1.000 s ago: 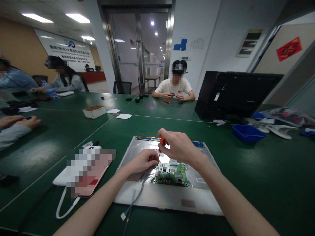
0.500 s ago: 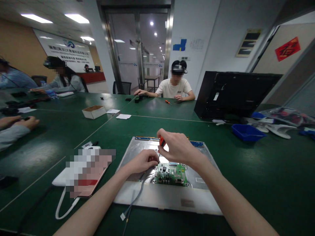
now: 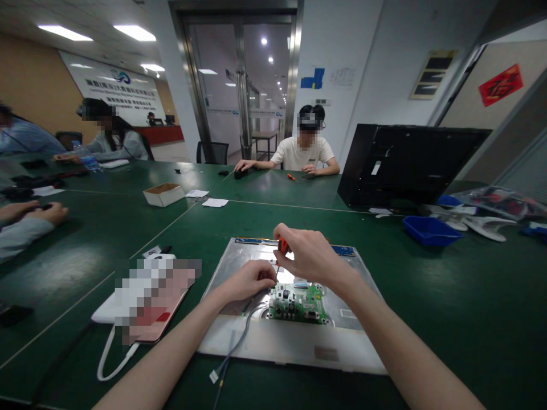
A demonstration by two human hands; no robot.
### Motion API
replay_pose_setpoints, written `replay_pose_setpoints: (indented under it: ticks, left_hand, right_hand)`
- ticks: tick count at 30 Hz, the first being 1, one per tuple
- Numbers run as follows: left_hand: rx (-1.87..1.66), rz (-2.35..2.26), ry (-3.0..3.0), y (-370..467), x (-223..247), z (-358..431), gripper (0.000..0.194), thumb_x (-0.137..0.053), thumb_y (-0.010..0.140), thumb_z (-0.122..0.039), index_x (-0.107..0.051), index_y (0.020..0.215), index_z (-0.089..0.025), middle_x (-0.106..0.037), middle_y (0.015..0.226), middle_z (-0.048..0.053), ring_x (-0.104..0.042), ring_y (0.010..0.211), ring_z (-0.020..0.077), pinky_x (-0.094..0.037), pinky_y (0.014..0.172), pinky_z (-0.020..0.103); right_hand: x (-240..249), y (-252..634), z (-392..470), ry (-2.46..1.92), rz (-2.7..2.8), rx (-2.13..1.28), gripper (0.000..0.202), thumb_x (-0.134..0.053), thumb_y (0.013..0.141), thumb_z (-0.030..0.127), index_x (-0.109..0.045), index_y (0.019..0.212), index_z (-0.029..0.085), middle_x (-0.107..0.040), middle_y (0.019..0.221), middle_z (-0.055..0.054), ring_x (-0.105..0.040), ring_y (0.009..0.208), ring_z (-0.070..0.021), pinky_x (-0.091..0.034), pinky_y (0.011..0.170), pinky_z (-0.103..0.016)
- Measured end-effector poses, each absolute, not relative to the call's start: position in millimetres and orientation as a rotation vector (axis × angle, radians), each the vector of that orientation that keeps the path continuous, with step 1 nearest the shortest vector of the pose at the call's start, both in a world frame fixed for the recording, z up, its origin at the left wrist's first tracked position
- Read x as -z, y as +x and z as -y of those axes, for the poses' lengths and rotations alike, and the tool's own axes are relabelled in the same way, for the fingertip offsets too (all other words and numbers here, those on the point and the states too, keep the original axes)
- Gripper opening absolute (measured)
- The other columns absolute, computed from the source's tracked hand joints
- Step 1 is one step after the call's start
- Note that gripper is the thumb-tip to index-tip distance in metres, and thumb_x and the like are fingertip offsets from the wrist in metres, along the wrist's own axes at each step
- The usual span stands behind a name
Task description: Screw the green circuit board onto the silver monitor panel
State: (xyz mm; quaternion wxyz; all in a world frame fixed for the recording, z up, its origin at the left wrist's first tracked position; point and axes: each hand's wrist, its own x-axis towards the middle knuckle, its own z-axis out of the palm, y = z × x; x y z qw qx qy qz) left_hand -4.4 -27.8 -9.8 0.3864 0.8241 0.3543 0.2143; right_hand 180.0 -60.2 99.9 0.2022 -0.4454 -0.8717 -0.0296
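Note:
A flat metal-backed display panel [image 3: 239, 344] lies on the table in front of me, with a green circuit board [image 3: 297, 303] on it. My right hand [image 3: 305, 253] is closed round the orange-and-black handle of a screwdriver [image 3: 282, 245], whose thin shaft points down at the board's far left corner. There my left hand [image 3: 255, 278] has its fingertips pinched together beside the shaft tip; what lies between them is hidden. A grey cable [image 3: 244, 333] runs from the board's left side to a loose white connector near the panel's front edge.
Left of the panel are a white power bank [image 3: 105, 307] and a pink phone [image 3: 182, 296] joined by a white cable. A blue tray [image 3: 431, 230] and a black monitor [image 3: 410, 165] stand to the right. Further off are an open carton [image 3: 163, 195] and a person [image 3: 305, 151] seated opposite.
My hands hold nearly the same pose; the screwdriver handle has shifted very slightly in my right fingers. The person opposite has moved a hand a little on a dark object.

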Motion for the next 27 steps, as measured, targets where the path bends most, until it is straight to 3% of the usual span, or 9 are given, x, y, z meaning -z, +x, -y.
replay_pose_setpoints:
  ticks: [11,17,22,27]
  left_hand:
    - [-0.557,-0.88,2.108,-6.0,9.6,25.6,0.008,-0.057,0.077,-0.013,-0.062,0.082,-0.015,-0.06,0.074,-0.001,-0.053,0.067,0.0119,-0.039,0.06,0.02]
    - [-0.547,-0.889,2.127,-6.0,7.7,27.2,0.008,-0.055,0.079,-0.013,-0.062,0.082,-0.015,-0.059,0.072,-0.001,-0.053,0.066,0.012,-0.039,0.06,0.021]
    - [-0.562,-0.881,2.128,-5.8,8.0,27.1,0.006,-0.056,0.078,-0.014,-0.06,0.081,-0.015,-0.057,0.07,-0.002,-0.051,0.063,0.0113,-0.038,0.057,0.02]
    - [-0.555,-0.879,2.127,-5.7,9.1,26.6,0.007,-0.055,0.078,-0.014,-0.061,0.083,-0.015,-0.057,0.071,-0.001,-0.051,0.064,0.0117,-0.039,0.058,0.021]
  right_hand:
    - [-99.4,181.8,61.0,-1.192,2.461,0.031,0.022,-0.047,0.077,0.022,-0.045,0.099,0.021,-0.065,0.084,-0.002,-0.055,0.066,-0.014,-0.022,0.052,-0.027]
    - [-97.5,179.4,58.2,-1.259,2.472,0.094,0.021,-0.048,0.084,0.036,-0.047,0.1,0.022,-0.065,0.075,-0.001,-0.053,0.062,-0.0145,-0.021,0.052,-0.027]
    - [-100.5,179.3,61.8,-1.166,2.492,-0.002,0.02,-0.048,0.079,0.024,-0.046,0.098,0.021,-0.063,0.079,0.0,-0.053,0.066,-0.0128,-0.023,0.053,-0.026]
    - [-100.7,179.8,62.0,-1.184,2.47,-0.011,0.021,-0.05,0.078,0.028,-0.045,0.098,0.021,-0.063,0.079,0.0,-0.053,0.066,-0.0132,-0.025,0.054,-0.026]
